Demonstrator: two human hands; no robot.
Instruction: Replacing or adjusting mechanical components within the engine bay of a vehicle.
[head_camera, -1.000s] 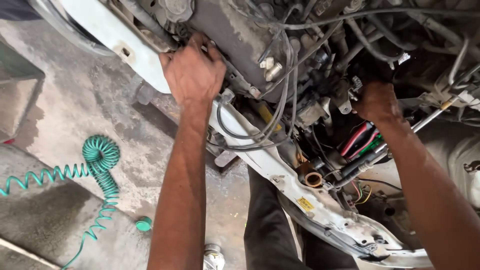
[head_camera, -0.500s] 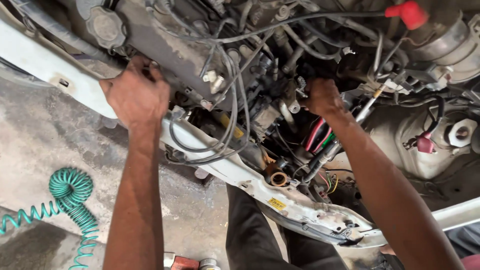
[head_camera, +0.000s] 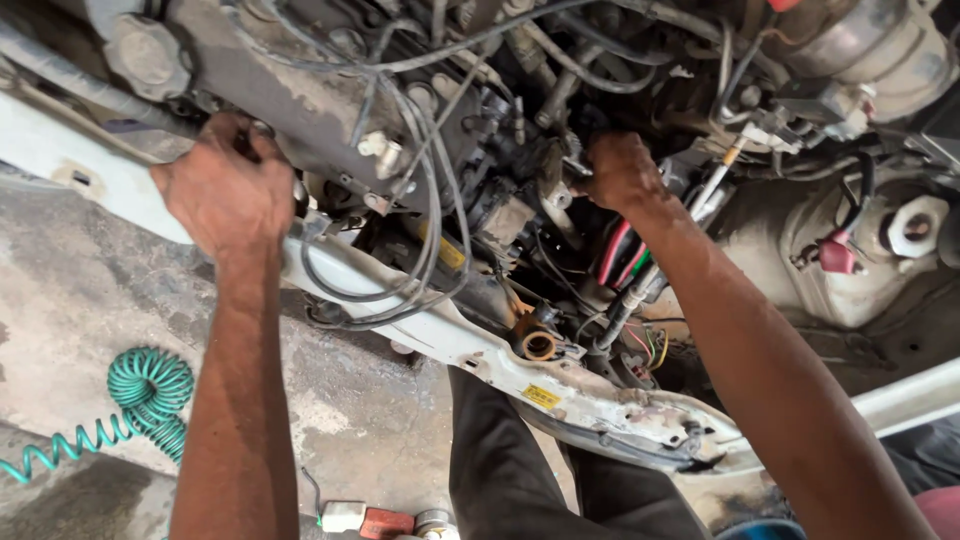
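I look down into a car's open engine bay. My left hand (head_camera: 225, 190) rests on the grimy engine block (head_camera: 300, 95) near the white front crossmember (head_camera: 440, 335), fingers curled over the metal edge. My right hand (head_camera: 620, 172) reaches deep among black hoses and cables, closed around a dark part I cannot make out. Red and black wires (head_camera: 620, 255) run just below that hand. A bundle of black cables (head_camera: 415, 250) loops down between my two arms.
A green coiled air hose (head_camera: 140, 400) lies on the stained concrete floor at lower left. Small red and white items (head_camera: 365, 520) sit on the floor by my dark trousers (head_camera: 510, 470). A white inner wing panel (head_camera: 800, 260) is at right.
The view has shifted right and down across the engine bay. Both hands stay on the same spots; the air hose has slid toward the left edge.
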